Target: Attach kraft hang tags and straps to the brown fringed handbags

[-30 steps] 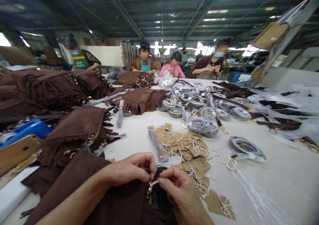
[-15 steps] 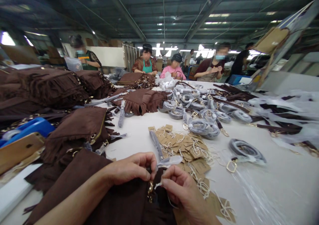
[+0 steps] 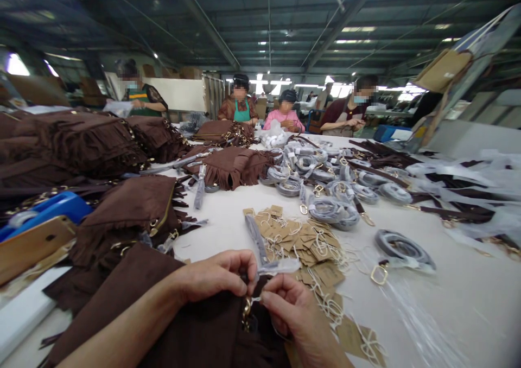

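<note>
A dark brown fringed bag [image 3: 195, 332] lies in front of me, under both hands. My left hand [image 3: 222, 273] is closed in a pinch at the top of its gold clasp [image 3: 246, 309]. Close beside it, my right hand [image 3: 291, 308] pinches a thin white tag string [image 3: 256, 299] that reaches to the clasp. Most of the string is hidden behind my fingers. Beyond my hands spreads a heap of brown paper tags [image 3: 301, 240] with white strings. A strap in clear wrap [image 3: 255, 238] lies along the heap's left side.
Brown bags [image 3: 126, 205] are stacked on the left, near a blue tape dispenser [image 3: 61, 210] and a gold phone [image 3: 36, 246]. Wrapped coiled straps [image 3: 334, 208] cover the table's middle right. Several people, one a worker in a green apron [image 3: 242, 113], are across the table.
My right hand has moved slightly left, closer to the clasp, and less string shows between. My left hand stays nearly in place. Across the table, a worker's hands at right have lowered.
</note>
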Tool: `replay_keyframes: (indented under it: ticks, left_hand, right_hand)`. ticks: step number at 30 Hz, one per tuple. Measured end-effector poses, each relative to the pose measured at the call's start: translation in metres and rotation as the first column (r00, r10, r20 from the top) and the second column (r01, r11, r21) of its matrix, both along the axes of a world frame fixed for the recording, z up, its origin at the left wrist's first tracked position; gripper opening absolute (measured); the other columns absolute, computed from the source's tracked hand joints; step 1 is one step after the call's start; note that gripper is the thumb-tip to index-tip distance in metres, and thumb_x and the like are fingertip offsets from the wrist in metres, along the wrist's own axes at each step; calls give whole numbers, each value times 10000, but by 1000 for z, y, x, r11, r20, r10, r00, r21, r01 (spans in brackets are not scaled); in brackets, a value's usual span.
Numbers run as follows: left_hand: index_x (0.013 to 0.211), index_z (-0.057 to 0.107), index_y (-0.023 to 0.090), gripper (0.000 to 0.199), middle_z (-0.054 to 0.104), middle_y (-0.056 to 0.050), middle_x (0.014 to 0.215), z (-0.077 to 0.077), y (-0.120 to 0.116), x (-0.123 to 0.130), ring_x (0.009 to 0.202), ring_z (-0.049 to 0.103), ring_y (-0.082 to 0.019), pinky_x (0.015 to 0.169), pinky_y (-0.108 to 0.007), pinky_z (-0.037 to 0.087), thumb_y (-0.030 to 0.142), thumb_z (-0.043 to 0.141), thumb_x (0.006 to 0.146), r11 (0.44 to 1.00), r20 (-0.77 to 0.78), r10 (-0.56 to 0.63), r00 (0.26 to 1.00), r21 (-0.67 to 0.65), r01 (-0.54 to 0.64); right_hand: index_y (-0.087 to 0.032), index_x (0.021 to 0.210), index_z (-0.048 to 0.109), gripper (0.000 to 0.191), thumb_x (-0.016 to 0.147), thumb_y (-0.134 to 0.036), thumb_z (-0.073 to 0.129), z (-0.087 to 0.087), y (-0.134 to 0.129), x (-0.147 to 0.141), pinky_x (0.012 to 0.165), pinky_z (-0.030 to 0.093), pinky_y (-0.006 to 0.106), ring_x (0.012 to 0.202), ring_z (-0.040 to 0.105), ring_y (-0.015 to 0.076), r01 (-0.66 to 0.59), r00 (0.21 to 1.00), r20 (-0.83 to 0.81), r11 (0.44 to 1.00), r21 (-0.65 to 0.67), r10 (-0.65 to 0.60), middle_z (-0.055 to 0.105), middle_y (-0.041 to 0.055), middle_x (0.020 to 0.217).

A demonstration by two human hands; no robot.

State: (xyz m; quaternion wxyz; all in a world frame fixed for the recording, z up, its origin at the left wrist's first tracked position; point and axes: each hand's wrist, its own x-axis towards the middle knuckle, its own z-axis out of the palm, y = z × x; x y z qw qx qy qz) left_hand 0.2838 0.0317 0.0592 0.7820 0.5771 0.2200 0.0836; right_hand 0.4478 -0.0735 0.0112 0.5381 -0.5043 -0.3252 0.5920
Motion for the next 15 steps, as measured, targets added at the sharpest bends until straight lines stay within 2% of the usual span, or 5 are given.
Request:
replay_keyframes:
  ticks: [8, 12, 15]
  left_hand:
    - [804, 549, 170, 281, 637, 49, 749, -2, 0, 1, 687, 506, -112, 659, -237, 359, 79, 595, 542, 1000, 9, 7, 1000, -29, -6]
    - [810, 556, 166, 286, 635, 45, 747, -1, 0, 1, 696, 508, -116, 661, -237, 355, 84, 598, 539, 1000, 0, 12, 1000, -23, -12]
    - [813, 560, 168, 289, 639, 44, 747, -3, 0, -1, 700, 512, -119, 662, -234, 356, 89, 605, 539, 1000, 1, 6, 1000, -22, -6]
  right_hand:
    - [-185, 641, 589, 316, 655, -387, 833, -16, 1, -4, 408, 166, 209, 404, 240, 41, 63, 998, -2, 993, 100, -64, 421, -89, 485]
    - [-192, 650, 590, 334, 655, -411, 843, -19, 1, -3, 425, 223, 201, 421, 254, 48, 22, 1000, -11, 992, 123, -21, 423, -88, 494]
    - [-190, 655, 604, 336, 647, -418, 850, -14, 1, 0, 454, 276, 191, 445, 294, 50, -14, 1000, -10, 990, 137, 16, 493, -71, 543]
